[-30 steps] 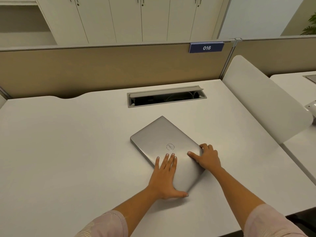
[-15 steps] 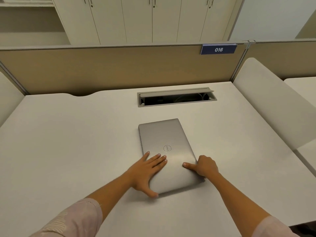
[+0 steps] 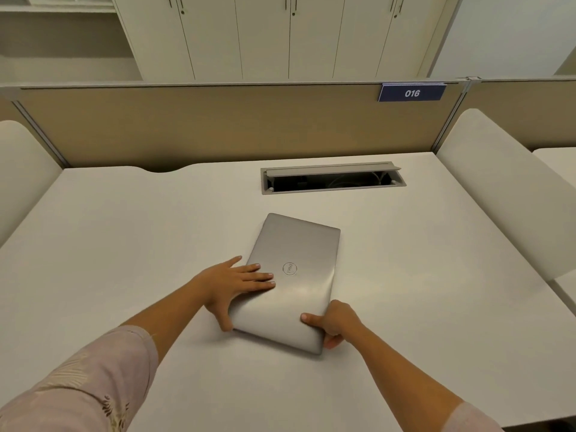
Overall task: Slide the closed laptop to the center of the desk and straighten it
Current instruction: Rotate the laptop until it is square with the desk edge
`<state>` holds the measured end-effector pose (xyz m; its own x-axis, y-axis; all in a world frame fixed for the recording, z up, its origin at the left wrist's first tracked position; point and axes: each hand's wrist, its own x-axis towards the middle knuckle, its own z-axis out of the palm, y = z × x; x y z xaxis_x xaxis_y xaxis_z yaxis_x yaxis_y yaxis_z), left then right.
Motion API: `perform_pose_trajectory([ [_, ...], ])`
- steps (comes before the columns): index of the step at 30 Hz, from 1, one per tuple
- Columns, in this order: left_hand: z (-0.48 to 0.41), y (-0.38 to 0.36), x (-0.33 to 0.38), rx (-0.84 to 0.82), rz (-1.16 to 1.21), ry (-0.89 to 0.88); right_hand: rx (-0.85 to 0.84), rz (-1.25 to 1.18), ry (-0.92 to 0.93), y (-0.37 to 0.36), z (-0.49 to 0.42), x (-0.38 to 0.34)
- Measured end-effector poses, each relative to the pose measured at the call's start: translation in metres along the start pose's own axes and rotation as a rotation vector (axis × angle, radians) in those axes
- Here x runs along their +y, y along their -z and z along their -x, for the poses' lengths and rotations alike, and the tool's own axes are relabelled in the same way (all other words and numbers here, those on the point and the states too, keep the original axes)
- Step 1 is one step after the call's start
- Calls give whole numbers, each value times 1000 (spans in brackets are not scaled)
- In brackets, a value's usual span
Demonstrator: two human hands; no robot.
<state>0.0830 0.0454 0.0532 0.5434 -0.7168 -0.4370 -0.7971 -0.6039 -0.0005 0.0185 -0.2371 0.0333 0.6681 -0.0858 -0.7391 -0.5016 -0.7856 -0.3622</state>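
Laptop [image 3: 293,282], closed and silver, lies flat near the middle of the white desk [image 3: 124,244], turned a little so its far end leans right and its near right corner points toward the person. The left hand [image 3: 232,286] rests flat with fingers spread on the lid's left side, thumb hooked against the near left edge. The right hand [image 3: 335,322] pinches the near right corner, thumb on top and fingers curled under the edge, closed on the laptop.

The desk top is plain and matte. Beyond the laptop a cable slot [image 3: 333,179] sits open in the surface, wires dimly visible inside. A tan partition [image 3: 218,126] runs along the back, carrying a blue tag [image 3: 411,93] that reads 016. White rounded side panels stand at both ends of the desk. Behind the partition, pale cabinets [image 3: 280,35] line the wall.
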Motion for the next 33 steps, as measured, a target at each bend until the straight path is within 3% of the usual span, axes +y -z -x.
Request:
perform_pose_trajectory([
  [8,6,-5,12,-8,132,214,-256,124,106,40,-12,3],
  [13,-2,-2,38,148,435,432,-93,188,143,93,-31,-15],
  [19,-37,-10,89,254,397,688,418,137,432,117,-58,-37],
  [22,-60,-11,114,271,486,757,384,322,540,118,-71,-41],
  [26,-84,-6,140,256,579,811,350,507,525,117,-87,-46],
  [33,-104,0,162,192,732,839,283,429,454,118,-107,-52],
])
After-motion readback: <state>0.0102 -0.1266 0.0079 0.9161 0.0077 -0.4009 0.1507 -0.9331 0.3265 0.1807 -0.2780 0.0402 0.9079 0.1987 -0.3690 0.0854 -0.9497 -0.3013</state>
